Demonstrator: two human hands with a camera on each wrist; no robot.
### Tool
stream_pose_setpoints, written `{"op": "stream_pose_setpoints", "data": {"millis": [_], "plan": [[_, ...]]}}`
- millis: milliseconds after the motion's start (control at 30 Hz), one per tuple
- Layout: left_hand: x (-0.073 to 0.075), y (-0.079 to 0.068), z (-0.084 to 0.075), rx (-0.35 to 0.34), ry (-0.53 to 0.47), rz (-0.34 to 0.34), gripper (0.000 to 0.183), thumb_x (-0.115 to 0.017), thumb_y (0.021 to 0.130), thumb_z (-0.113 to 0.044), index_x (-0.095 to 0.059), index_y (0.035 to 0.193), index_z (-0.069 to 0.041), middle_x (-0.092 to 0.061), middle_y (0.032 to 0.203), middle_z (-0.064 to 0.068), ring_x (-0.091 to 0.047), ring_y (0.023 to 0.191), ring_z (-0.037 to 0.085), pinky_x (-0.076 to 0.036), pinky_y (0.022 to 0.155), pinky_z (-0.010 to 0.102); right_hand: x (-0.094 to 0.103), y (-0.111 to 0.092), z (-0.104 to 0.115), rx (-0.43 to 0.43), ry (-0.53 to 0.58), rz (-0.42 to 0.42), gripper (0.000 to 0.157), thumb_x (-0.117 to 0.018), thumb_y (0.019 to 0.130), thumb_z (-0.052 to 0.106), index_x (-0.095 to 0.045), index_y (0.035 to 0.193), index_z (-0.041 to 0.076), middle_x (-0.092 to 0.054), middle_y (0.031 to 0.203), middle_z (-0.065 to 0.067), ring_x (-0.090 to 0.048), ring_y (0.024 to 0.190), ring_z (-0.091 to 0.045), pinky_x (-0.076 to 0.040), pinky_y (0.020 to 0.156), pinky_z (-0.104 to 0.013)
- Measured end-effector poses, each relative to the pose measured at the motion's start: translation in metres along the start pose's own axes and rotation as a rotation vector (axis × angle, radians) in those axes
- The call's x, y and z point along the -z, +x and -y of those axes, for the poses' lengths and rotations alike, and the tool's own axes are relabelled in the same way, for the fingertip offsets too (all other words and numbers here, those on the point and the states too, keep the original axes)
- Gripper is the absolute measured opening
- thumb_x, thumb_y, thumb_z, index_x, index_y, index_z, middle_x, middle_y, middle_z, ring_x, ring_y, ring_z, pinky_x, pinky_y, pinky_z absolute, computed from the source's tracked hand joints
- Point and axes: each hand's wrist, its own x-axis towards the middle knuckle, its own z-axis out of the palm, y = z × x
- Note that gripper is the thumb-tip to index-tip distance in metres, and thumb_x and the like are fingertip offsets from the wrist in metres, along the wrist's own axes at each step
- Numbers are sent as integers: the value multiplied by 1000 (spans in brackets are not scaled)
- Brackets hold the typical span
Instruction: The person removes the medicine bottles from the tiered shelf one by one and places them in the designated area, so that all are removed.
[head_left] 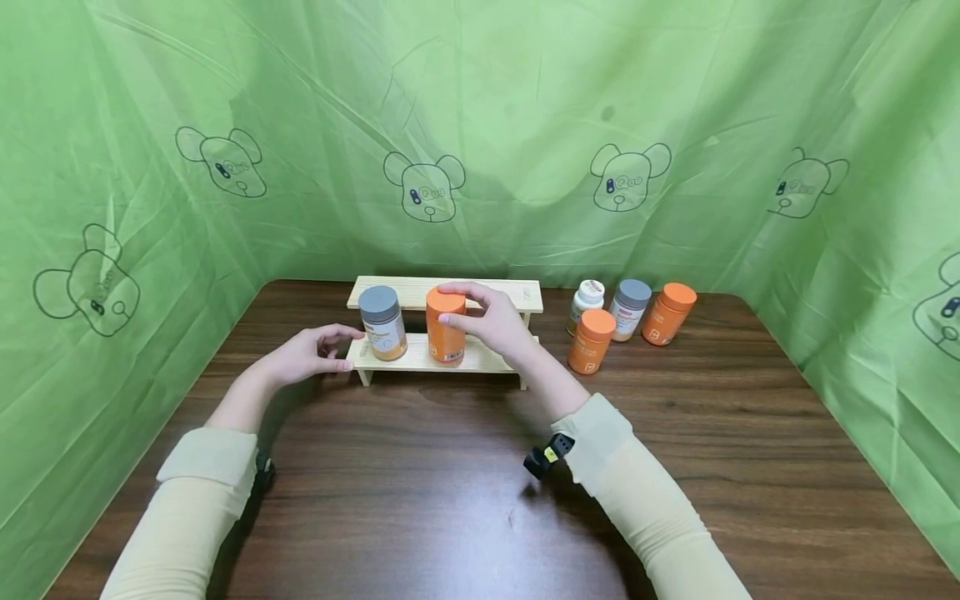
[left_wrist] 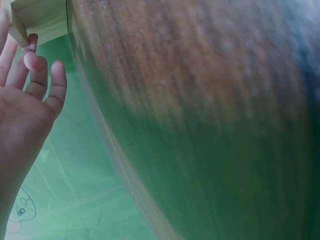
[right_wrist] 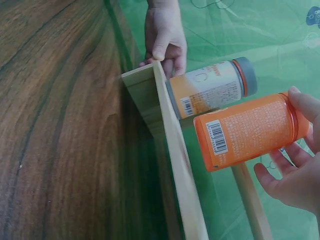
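My right hand (head_left: 491, 321) grips an orange bottle (head_left: 447, 340) near its cap, thumb on the near side. In the right wrist view a narrow gap shows between this bottle's base (right_wrist: 210, 145) and the lower board of the two-tier wooden rack (head_left: 487, 358). Beside it, on the left of that board, a grey-capped bottle (head_left: 384, 327) stands upright with a white and orange label. At the board's left end my left hand (head_left: 303, 357) holds the edge between thumb and fingers; its bent fingers (left_wrist: 37, 75) meet the wood in the left wrist view.
Right of the rack stand a white bottle (head_left: 587, 302), another grey-capped bottle (head_left: 628, 312) and two orange bottles, one in front (head_left: 591, 343) and one farther right (head_left: 670, 315). A green curtain (head_left: 517, 108) surrounds the brown wooden table (head_left: 390, 492) at the back and sides.
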Motion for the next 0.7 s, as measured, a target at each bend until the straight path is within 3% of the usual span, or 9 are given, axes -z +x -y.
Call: {"op": "stream_pose_setpoints", "data": {"millis": [500,700], "plan": [[-1,0,-1,6,10,-6,56,-75,81,-31,-53,131,-17,-57,85,4,-50,77,16,-41,72,29,20,-11,30,32,7,19,42,-75,81,11,-64,121,8,-62,123,-7,-55,114,-17,-43,97,-36],[-1,0,-2,2,7,-7,56,-75,81,-30,-53,131,-16,-56,82,5,-50,77,15,-40,72,30,30,-13,31,37,-2,7,41,-75,81,14,-64,121,12,-62,122,-3,-55,114,-14,-43,98,-34]]}}
